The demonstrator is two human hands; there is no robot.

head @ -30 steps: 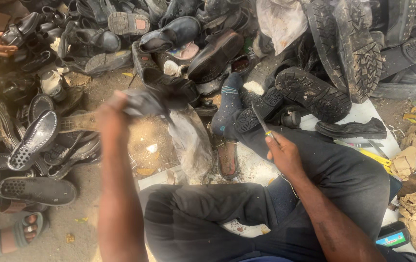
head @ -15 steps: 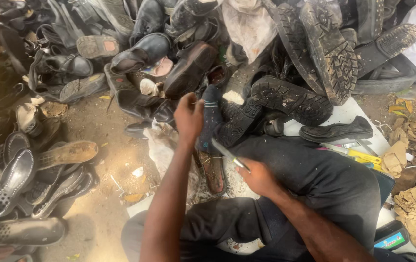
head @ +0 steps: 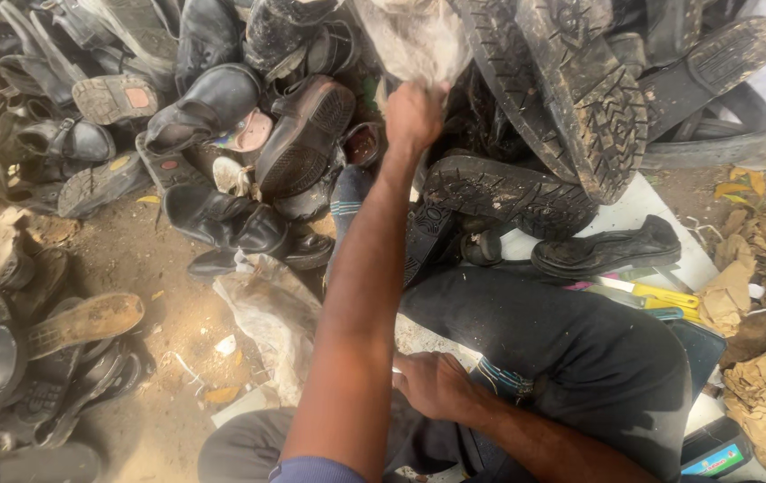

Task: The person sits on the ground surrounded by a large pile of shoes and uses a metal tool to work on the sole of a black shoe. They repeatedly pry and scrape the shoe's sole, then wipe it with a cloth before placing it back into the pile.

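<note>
A pale, dusty sack (head: 414, 36) is seen at the top of the head view, wedged among the piled shoes and boot soles. It is gripped at its lower edge by the left hand (head: 414, 114), whose fingers are curled tight into a fist on the cloth. The left arm is stretched almost fully forward from the bottom of the view, passing above the lap and over a dark shoe with a blue-striped inside (head: 347, 201).

The right hand (head: 436, 386) is kept well apart from the sack, low and close to the body, resting on the dark trousers (head: 579, 349) at the thigh. Its fingers are bent inward, knuckles up; whether anything is held in it cannot be told, since the palm is hidden.

Just right of the left hand a large muddy boot sole (head: 508, 192) is laid on its side, with two bigger treaded soles (head: 579, 89) standing above it. A black flat shoe (head: 602, 250) is set on a white board (head: 642, 210) beside the knee. A crumpled pale bag (head: 275, 313) is lying on the dirt ground (head: 168, 268) left of the arm.
</note>
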